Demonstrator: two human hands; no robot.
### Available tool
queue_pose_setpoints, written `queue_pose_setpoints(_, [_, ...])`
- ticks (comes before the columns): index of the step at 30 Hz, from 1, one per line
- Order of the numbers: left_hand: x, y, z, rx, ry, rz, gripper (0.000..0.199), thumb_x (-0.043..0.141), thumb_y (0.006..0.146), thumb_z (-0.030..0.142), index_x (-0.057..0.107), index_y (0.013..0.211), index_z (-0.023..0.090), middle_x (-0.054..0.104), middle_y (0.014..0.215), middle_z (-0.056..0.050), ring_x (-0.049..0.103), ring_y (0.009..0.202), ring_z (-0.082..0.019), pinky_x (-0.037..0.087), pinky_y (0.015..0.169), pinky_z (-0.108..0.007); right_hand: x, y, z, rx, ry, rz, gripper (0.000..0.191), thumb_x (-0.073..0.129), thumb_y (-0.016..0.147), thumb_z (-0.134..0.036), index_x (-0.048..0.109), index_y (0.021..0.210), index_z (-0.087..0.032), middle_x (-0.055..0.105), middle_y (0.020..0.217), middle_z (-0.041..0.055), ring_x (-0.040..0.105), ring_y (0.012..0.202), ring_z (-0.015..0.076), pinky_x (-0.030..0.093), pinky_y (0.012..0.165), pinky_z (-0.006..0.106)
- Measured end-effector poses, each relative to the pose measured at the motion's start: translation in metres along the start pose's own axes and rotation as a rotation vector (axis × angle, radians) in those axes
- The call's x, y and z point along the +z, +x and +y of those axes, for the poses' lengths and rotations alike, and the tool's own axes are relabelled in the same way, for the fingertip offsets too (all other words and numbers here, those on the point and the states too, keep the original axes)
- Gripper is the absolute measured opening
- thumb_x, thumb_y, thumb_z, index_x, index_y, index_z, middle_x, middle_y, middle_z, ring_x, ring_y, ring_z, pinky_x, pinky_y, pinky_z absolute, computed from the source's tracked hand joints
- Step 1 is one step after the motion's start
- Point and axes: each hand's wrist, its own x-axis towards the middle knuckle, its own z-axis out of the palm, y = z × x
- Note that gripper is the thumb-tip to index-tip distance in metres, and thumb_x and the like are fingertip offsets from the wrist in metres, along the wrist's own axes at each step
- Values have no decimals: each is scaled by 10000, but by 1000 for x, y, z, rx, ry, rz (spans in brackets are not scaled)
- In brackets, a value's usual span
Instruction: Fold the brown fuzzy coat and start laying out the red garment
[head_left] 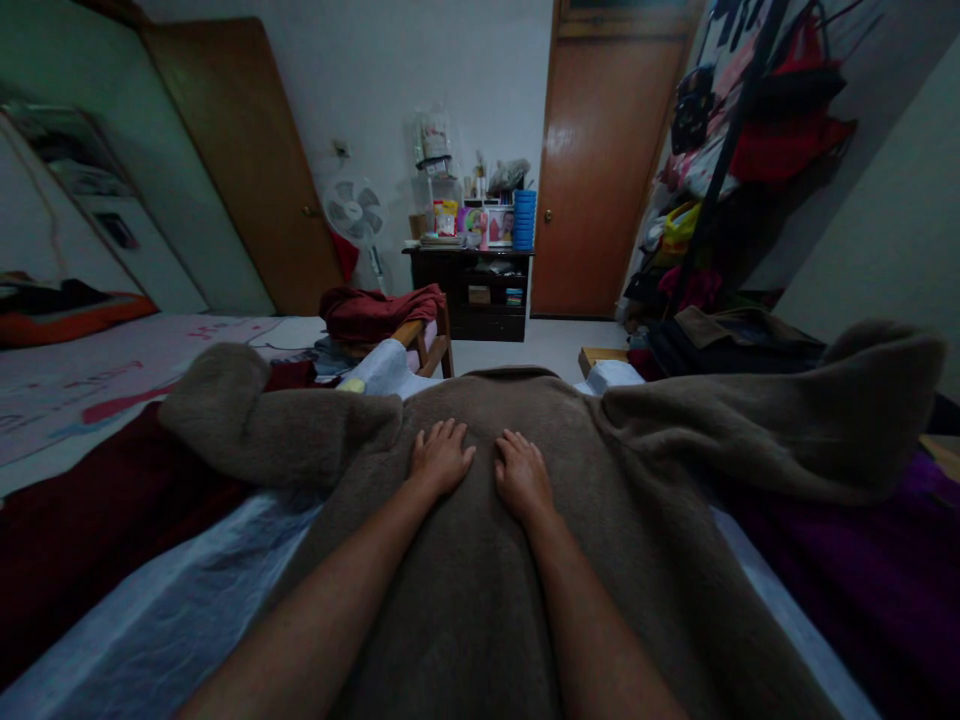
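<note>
I see a brown coat [480,580] spread out over a pale blue sheet [217,560], collar at the far end, sleeves flung to either side. The left hand [441,458] and right hand [523,475] lie flat on its upper part, fingers a little spread, gripping nothing. Dark red cloth [97,510] lies to the left, purple cloth [855,560] to the right; beyond stand a fan [355,210] and a dark cabinet [442,295].

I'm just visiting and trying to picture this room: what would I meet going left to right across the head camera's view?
Left wooden door → white fan → left hand → right hand → right wooden door → red hanging item. Both hands rest on a brown garment.
</note>
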Motion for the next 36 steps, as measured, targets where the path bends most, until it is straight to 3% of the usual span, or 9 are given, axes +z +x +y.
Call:
queue_pose_setpoints(4, [-5, 35, -18, -44, 28, 0, 522, 435, 910, 414, 448, 1381, 191, 406, 1501, -133, 318, 1391, -295, 228, 1126, -514, 0, -1, 0, 2, -8, 15, 438, 432, 901, -219, 560, 1320, -202, 448, 1482, 60, 354, 1387, 214, 215, 1152, 385])
queue_pose_setpoints(8, [-14, 68, -37, -103, 43, 99, 588, 467, 884, 297, 340, 1437, 143, 302, 1551, -150, 245, 1433, -262, 189, 1156, -396, 1, -1, 0, -1, -10, 28, 450, 448, 888, -223, 560, 1322, -187, 452, 1479, 62, 354, 1386, 218, 215, 1156, 382])
queue_pose_setpoints(11, [-18, 90, -49, -251, 19, 9, 597, 456, 890, 300, 307, 1447, 143, 293, 1555, -151, 187, 1455, -299, 166, 1158, -427, 2, 0, 0, 0, -14, 28, 450, 452, 883, -227, 563, 1319, -208, 456, 1476, 56, 359, 1383, 217, 227, 1152, 389])
queue_pose_setpoints(14, [-20, 106, -58, -332, -10, -80, 617, 486, 889, 349, 307, 1440, 136, 473, 1433, -188, 296, 1404, -366, 185, 1124, -537, 3, 0, 0, 4, -14, 31, 452, 454, 878, -228, 566, 1315, -211, 460, 1473, 55, 366, 1379, 220, 233, 1150, 394])
queue_pose_setpoints(17, [-26, 117, -67, -301, -31, -146, 685, 598, 830, 363, 325, 1427, 167, 600, 1302, -164, 507, 1253, -333, 302, 1070, -507, 4, 1, 1, 10, -7, 44, 448, 450, 879, -229, 569, 1310, -206, 464, 1470, 50, 371, 1374, 218, 224, 1154, 385])
queue_pose_setpoints(22, [-37, 120, -68, -151, 5, -175, 457, 669, 761, 300, 576, 1202, 223, 645, 1232, -97, 600, 1118, -279, 446, 918, -328, 5, 2, 3, 1, 1, 48, 442, 456, 878, -231, 569, 1304, -204, 467, 1467, 49, 374, 1367, 216, 220, 1153, 378])
queue_pose_setpoints(30, [-22, 92, -40, -49, 47, -90, 458, 453, 893, 469, 561, 1245, 197, 555, 1304, -145, 595, 1104, -302, 460, 911, -388, 4, 2, 2, 5, 10, 51, 437, 463, 877, -227, 568, 1301, -205, 484, 1453, 49, 373, 1367, 208, 219, 1151, 362])
queue_pose_setpoints(33, [-22, 92, -42, -90, 43, -100, 456, 332, 946, 451, 589, 1219, 191, 584, 1259, -139, 602, 1083, -277, 472, 880, -359, 4, 2, 2, 13, 20, 46, 441, 472, 872, -227, 567, 1302, -203, 475, 1460, 54, 372, 1369, 211, 221, 1151, 369])
queue_pose_setpoints(36, [-24, 98, -52, -111, 60, -112, 405, 402, 928, 416, 623, 1185, 194, 600, 1266, -132, 536, 1181, -303, 456, 907, -361, 4, 2, 2, 10, 35, 50, 438, 478, 866, -216, 571, 1293, -187, 475, 1459, 69, 376, 1365, 217, 226, 1150, 387])
